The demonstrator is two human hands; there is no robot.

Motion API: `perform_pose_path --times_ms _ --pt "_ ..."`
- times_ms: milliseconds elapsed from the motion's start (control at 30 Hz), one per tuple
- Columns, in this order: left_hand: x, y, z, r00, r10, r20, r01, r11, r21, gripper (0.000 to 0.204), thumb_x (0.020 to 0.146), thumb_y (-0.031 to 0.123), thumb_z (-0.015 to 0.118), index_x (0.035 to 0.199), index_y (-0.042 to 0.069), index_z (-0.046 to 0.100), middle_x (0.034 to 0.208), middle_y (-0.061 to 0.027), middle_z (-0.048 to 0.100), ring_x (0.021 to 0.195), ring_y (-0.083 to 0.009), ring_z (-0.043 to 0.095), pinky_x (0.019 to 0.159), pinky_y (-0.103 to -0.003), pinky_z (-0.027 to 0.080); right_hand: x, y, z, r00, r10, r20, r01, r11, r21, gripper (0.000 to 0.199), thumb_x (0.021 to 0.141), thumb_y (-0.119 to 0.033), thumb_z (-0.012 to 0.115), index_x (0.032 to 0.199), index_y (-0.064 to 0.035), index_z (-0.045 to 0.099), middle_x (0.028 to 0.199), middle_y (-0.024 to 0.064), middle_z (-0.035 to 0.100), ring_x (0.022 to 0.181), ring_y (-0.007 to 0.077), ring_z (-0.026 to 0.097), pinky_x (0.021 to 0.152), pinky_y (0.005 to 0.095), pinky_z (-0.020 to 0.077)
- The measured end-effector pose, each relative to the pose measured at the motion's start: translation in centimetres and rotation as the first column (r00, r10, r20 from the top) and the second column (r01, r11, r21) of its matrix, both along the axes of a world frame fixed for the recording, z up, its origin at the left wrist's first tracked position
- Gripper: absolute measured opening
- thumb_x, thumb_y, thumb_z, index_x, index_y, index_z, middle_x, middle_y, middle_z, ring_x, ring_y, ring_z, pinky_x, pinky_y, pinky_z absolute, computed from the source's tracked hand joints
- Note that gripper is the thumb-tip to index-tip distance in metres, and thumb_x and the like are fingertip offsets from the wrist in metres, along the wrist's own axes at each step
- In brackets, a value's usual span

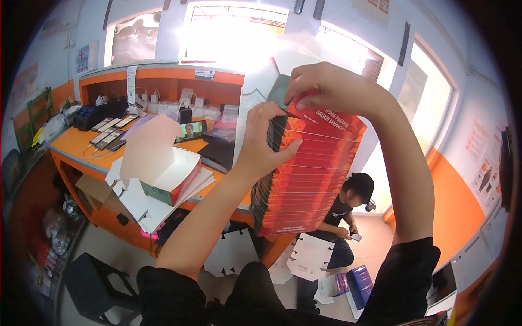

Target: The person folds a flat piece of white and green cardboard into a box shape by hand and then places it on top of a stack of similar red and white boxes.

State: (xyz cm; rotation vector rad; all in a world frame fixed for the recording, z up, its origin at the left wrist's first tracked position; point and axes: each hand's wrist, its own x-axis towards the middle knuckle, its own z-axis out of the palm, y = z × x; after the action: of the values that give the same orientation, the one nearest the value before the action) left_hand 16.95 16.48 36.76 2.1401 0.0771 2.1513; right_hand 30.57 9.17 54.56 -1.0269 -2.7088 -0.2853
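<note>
A tall stack of nested red and dark green cardboard boxes (304, 187) stands in front of me, its many edges showing as layers. My left hand (261, 133) grips the stack's upper left side, with the thumb lying on the red face. At the top, my right hand (323, 87) is bent over the uppermost box, its thumb and fingers closed on the box's edge. White flaps rise behind both hands. On the orange table to the left, one open box (182, 171) with a white inside rests on flat white cardboard blanks (144, 209).
Several phones (109, 136), chargers and a propped phone (191, 131) occupy the orange table (73, 144). A black stool (98, 285) stands at lower left. Beyond the stack, a person (353, 204) sits low with a phone, near cardboard sheets (310, 256) and a purple box (360, 285).
</note>
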Motion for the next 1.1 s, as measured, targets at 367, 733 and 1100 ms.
perform_pose_path --times_ms 367,733,1100 --pt "-0.7 -0.6 0.2 0.994 0.105 0.027 -0.107 0.987 0.117 0.055 0.064 0.020 0.080 0.107 0.008 0.047 0.107 -0.0109 0.048 0.105 -0.0312 0.043 0.092 -0.043 0.035 -1.6 -1.6 -0.5 0.994 -0.071 0.083 0.075 0.996 -0.045 0.013 0.079 -0.003 0.064 0.091 -0.0011 0.069 0.085 0.0098 0.060 0.079 0.0256 0.060 0.073 0.0342 0.0481" --pt "-0.5 -1.3 0.3 0.993 0.100 0.063 -0.106 0.989 0.103 0.058 0.061 0.016 0.080 0.106 0.004 0.046 0.103 -0.0130 0.048 0.102 -0.0327 0.043 0.088 -0.041 0.038 -1.2 -0.4 -1.6 0.946 -0.316 -0.071 0.305 0.943 -0.131 0.014 0.078 -0.003 0.064 0.092 -0.0007 0.069 0.089 0.0098 0.061 0.083 0.0252 0.061 0.074 0.0340 0.0496" --pt "-2.8 -1.1 2.2 0.981 -0.127 -0.147 0.091 0.969 -0.229 0.022 0.083 0.016 0.066 0.098 0.005 0.054 0.098 -0.0062 0.054 0.099 -0.0198 0.053 0.094 -0.036 0.043 -0.7 -0.8 -0.1 0.991 -0.122 0.053 0.123 0.992 -0.018 0.026 0.083 -0.020 0.066 0.103 -0.0026 0.065 0.096 0.0103 0.061 0.096 0.0228 0.060 0.087 0.0338 0.0476"
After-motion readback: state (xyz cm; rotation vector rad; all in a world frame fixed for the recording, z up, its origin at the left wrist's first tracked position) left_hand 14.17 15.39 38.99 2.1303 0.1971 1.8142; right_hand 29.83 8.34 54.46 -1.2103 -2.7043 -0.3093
